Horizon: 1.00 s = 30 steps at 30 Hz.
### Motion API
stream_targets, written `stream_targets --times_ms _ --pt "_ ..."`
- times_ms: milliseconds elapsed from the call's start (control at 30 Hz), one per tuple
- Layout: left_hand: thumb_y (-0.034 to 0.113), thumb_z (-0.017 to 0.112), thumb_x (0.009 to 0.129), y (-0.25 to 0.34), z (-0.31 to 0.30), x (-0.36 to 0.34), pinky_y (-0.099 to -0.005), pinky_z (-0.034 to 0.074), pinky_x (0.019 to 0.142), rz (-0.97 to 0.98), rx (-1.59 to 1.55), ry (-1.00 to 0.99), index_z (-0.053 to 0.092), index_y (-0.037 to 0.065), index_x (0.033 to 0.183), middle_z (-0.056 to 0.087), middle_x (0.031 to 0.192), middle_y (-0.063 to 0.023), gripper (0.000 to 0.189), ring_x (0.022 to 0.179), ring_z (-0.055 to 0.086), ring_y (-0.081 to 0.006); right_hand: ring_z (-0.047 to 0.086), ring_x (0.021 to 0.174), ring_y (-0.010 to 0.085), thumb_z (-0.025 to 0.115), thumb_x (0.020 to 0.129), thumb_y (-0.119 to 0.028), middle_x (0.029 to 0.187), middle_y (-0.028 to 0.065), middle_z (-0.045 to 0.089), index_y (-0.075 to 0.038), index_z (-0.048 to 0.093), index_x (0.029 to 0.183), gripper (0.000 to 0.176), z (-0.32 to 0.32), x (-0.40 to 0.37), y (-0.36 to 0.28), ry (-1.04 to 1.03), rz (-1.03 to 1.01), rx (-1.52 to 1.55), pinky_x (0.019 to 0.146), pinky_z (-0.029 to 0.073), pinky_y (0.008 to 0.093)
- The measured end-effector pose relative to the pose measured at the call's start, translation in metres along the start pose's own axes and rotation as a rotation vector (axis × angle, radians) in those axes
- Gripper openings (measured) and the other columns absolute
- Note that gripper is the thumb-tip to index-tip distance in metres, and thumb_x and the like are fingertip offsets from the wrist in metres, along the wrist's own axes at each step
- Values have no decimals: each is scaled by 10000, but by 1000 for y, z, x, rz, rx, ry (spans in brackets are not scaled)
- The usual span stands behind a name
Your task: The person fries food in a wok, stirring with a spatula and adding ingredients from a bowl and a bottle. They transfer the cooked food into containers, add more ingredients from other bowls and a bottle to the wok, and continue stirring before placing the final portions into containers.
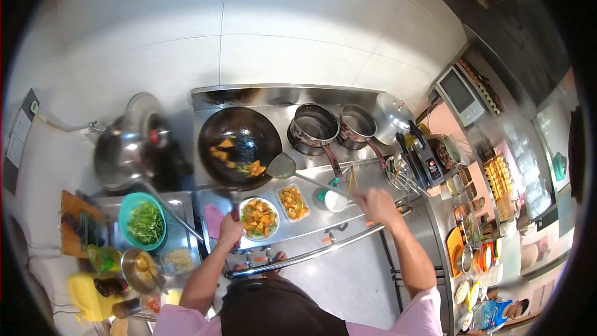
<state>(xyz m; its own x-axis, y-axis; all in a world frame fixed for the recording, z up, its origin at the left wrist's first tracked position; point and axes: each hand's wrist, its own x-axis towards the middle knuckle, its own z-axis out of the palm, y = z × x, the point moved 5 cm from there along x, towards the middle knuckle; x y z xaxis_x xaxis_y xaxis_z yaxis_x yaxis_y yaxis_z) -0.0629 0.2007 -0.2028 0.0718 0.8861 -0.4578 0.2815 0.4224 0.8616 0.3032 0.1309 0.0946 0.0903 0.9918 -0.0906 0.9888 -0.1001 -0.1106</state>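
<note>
My left hand [231,231] is closed round the handle of a large black wok [249,130], which sits on the stove with some yellow-brown food pieces inside. My right hand [378,206] grips the far end of a long-handled metal spatula [281,166]; its blade is at the wok's right rim. Just right of my left hand stands a round white plate [260,219] of cooked food. Beside it is a white square dish [293,203] with similar food. A white cup [335,201] stands between the dish and my right hand.
Two saucepans [314,124] [358,126] and a lidded pot [393,112] stand along the back. A turquoise bowl of greens [144,221] is on the left. A metal rail [311,251] runs along the stove's front. A person [495,312] is at the far lower right.
</note>
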Motion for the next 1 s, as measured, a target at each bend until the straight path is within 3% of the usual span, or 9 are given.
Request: stream_targets --times_ms 133,233,367,433,533,633,733,833,1000 --pt "125 603 767 -42 12 29 -416 526 684 54 77 66 619 -34 988 683 833 -194 273 741 688 -306 704 884 371 612 804 -172 908 174 727 -70 757 899 201 -36 112 -64 -140 -117 -333 779 563 450" --pt "134 614 766 -18 7 12 -416 526 671 -5 25 20 619 -33 985 683 832 -189 276 725 684 -300 723 845 331 629 769 -157 876 199 725 -82 763 937 227 -36 172 -83 -263 -188 -382 707 569 438" --pt "125 642 756 -24 -4 20 -387 511 604 -43 1 -50 618 -13 949 659 751 -148 239 629 654 -255 723 823 271 666 814 -226 946 184 732 -70 738 1073 311 67 210 -17 -558 -176 217 721 552 408" --pt "108 641 759 -22 -11 20 -379 495 557 -15 21 -66 609 -7 925 642 709 -131 204 580 636 -237 710 930 263 606 887 -254 1085 177 714 -122 713 1166 326 163 210 13 -374 -357 324 800 538 405" --pt "94 637 769 -8 -13 11 -371 474 508 -27 -9 -78 595 -3 896 619 655 -109 165 528 616 -222 581 613 73 635 916 -232 702 20 619 -146 667 1274 370 242 175 -6 -435 -36 863 608 488 256" --pt "96 625 785 4 -14 0 -361 464 477 -87 -47 -88 580 -1 874 600 611 -86 139 512 609 -206 664 713 140 607 951 -233 821 86 711 -144 651 1285 348 245 167 -44 -286 47 781 701 519 304" --pt "89 591 804 13 -12 -4 -362 436 414 -88 -23 -124 561 10 858 596 620 -82 101 471 578 -186 573 652 113 587 951 -191 753 49 660 -105 649 1283 349 256 171 -38 -88 -162 743 633 487 299" --pt "78 574 810 16 -12 -5 -355 420 388 -60 -59 -96 557 12 850 572 589 -80 79 430 552 -187 657 1094 323 578 953 -270 1161 192 679 -145 646 1272 349 271 181 -47 -198 -20 759 953 485 373" --pt "55 554 805 29 -15 -4 -339 417 372 -128 -103 -166 551 19 813 542 549 -74 37 407 540 -186 640 1118 338 578 948 -292 1168 169 680 -196 654 1268 343 271 189 -54 -75 -77 726 962 486 388"
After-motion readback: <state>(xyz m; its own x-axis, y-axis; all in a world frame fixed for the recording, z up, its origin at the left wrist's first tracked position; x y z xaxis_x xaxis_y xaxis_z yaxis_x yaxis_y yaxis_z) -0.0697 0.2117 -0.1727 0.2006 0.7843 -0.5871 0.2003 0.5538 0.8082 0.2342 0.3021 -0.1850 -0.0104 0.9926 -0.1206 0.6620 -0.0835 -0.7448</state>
